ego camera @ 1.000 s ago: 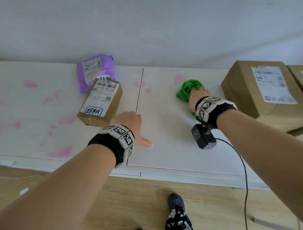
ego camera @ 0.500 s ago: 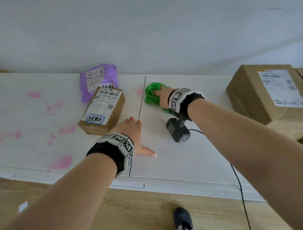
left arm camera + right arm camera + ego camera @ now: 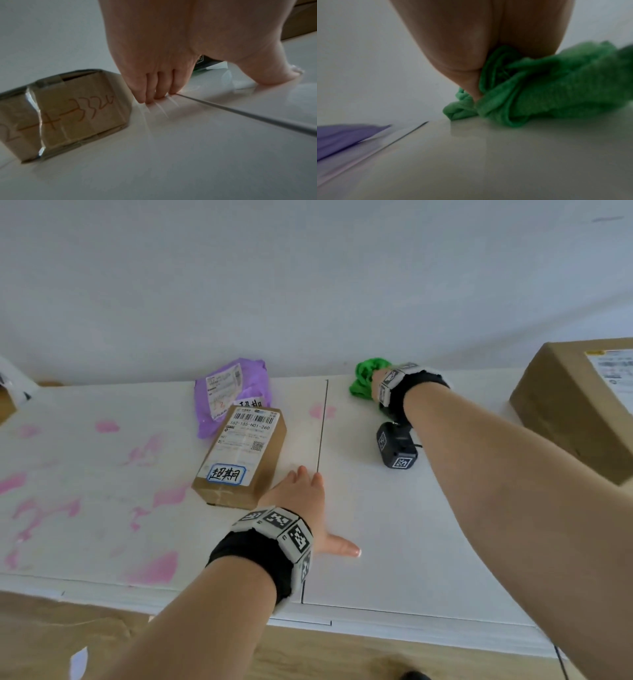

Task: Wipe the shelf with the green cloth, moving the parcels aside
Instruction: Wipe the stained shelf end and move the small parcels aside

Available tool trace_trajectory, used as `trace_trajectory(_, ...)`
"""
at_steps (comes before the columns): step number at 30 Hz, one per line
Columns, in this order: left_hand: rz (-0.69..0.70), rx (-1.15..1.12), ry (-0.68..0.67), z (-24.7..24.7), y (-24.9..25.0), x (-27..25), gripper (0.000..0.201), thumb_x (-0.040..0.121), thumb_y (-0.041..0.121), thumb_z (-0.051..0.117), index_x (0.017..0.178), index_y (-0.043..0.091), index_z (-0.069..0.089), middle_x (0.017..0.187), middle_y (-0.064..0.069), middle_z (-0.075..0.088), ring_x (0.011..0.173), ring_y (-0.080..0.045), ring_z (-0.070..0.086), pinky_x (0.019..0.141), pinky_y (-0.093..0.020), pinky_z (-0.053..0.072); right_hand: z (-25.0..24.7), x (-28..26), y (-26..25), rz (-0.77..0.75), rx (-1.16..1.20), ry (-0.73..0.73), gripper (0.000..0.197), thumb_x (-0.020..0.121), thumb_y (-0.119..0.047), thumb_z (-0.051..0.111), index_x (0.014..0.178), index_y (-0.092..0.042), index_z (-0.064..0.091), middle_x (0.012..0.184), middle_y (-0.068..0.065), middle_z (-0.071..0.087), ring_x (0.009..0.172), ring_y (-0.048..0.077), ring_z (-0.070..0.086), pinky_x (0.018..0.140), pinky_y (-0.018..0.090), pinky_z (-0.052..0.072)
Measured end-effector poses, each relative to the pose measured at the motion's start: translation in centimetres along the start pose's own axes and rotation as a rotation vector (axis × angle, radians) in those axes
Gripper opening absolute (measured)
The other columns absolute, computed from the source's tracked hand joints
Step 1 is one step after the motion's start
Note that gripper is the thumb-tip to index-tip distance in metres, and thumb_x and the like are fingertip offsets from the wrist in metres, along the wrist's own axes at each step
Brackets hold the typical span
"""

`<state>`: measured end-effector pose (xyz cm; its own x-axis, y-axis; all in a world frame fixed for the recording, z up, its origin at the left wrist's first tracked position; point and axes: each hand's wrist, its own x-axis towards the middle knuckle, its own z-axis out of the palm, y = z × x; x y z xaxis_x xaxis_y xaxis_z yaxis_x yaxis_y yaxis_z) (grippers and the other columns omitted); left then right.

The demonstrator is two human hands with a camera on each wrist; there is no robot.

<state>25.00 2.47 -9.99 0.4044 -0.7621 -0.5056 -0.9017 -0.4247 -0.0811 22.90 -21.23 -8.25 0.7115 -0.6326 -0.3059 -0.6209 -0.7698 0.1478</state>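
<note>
Shelf (image 3: pixel 394 525): white, smeared with pink stains (image 3: pixel 154 571) over its left half; one faint pink patch (image 3: pixel 317 410) beside a thin dark seam.
Cloth (image 3: pixel 364 378): bright green, bunched.
Soft parcel (image 3: pixel 233 392): purple, white printed label.
Small box (image 3: pixel 239 460): brown cardboard, white barcode label, blue-bordered tag with black handwritten characters; orange scrawl on its end in the left wrist view.
Large box (image 3: pixel 579 409): brown, white label.
Wristbands (image 3: pixel 274 529): black with grey-white tiles bearing black-and-white square codes.
Wall (image 3: pixel 308 285): pale grey-white.
Floor (image 3: pixel 102 638): light wood tone.
</note>
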Motion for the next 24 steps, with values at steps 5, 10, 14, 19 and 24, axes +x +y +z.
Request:
trace_trajectory(5,0.01,0.001,-0.002,-0.2,0.0,-0.3,0.129,0.064,0.08,0.057,0.151,0.006,-0.002,0.16,-0.015,-0.002,0.15,-0.027,0.002,0.122,-0.035,0.011,1.0,-1.2,-5.7,-0.227,0.119,-0.026,0.064,0.09,-0.015,0.048,0.148,-0.026,0.025,0.156,0.007,0.025,0.134,0.031,0.042,0.109,0.043,0.039)
trace_trajectory(10,0.015,-0.003,-0.008,-0.5,0.0,-0.5,0.129,0.064,0.08,0.056,0.151,0.004,-0.003,0.16,-0.016,-0.003,0.15,-0.028,0.003,0.122,-0.035,0.01,1.2,-2.4,-0.7,-0.123,0.177,-0.047,0.049,0.095,-0.007,0.039,0.144,-0.017,0.037,0.144,0.015,0.044,0.13,0.033,0.045,0.106,0.033,0.036)
trace_trajectory(14,0.006,-0.028,0.002,-0.2,0.1,-0.4,0.13,0.064,0.078,0.058,0.151,0.003,-0.005,0.16,-0.015,-0.004,0.15,-0.027,0.0,0.122,-0.036,0.01,0.7,-0.1,1.3,0.048,0.141,0.069,0.043,0.096,-0.01,0.044,0.138,0.0,0.041,0.145,0.022,0.039,0.135,0.035,0.038,0.108,0.038,0.032)
trace_trajectory(19,0.004,-0.048,0.012,-0.1,0.0,-0.6,0.128,0.065,0.077,0.058,0.151,0.004,-0.002,0.16,-0.016,-0.003,0.149,-0.028,0.0,0.123,-0.038,0.011,0.4,-1.2,-5.1,-0.207,0.156,-0.021,0.062,0.094,-0.016,0.051,0.149,-0.017,0.022,0.156,0.015,0.02,0.139,0.036,0.031,0.114,0.042,0.03)
trace_trajectory(24,0.003,-0.134,0.055,0.7,-0.4,-3.2,0.104,0.069,0.071,0.06,0.144,0.007,0.029,0.152,-0.012,0.028,0.14,-0.025,0.031,0.115,-0.037,0.031,3.0,-8.0,-7.7,-0.416,0.088,-0.172,0.059,0.096,-0.015,0.042,0.151,-0.022,0.019,0.16,0.013,0.006,0.144,0.035,0.021,0.119,0.037,0.02)
